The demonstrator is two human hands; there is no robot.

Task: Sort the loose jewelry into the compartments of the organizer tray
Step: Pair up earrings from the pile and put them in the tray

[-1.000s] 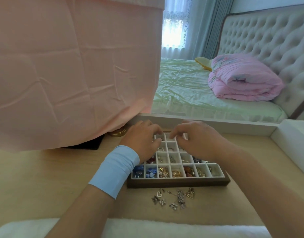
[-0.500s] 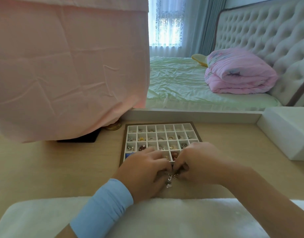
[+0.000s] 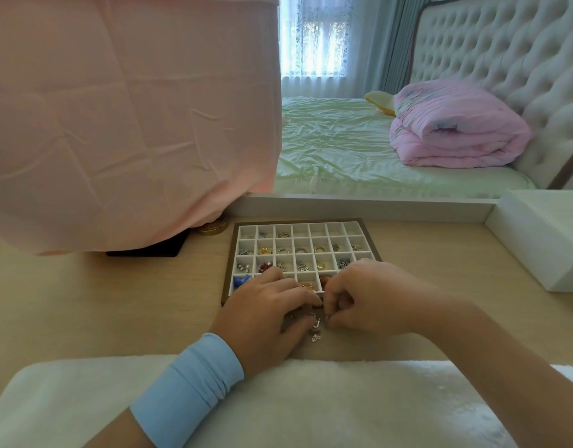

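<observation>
My left hand [image 3: 265,318] and right hand [image 3: 372,302] meet over the loose jewelry [image 3: 316,331], a small silver heap on the table [image 3: 117,302] just in front of the tray [image 3: 298,220]. My right fingers curl down into the heap and my left fingers lie across it; I cannot tell whether either pinches a piece. Rings and beads sit in many compartments. A blue wristband [image 3: 188,386] wraps my left wrist.

A wide light-blue fabric band [image 3: 188,386], smooth with a few soft creases, wraps the left wrist. The left hand [image 3: 265,318] and right hand [image 3: 372,302] are bare.
</observation>
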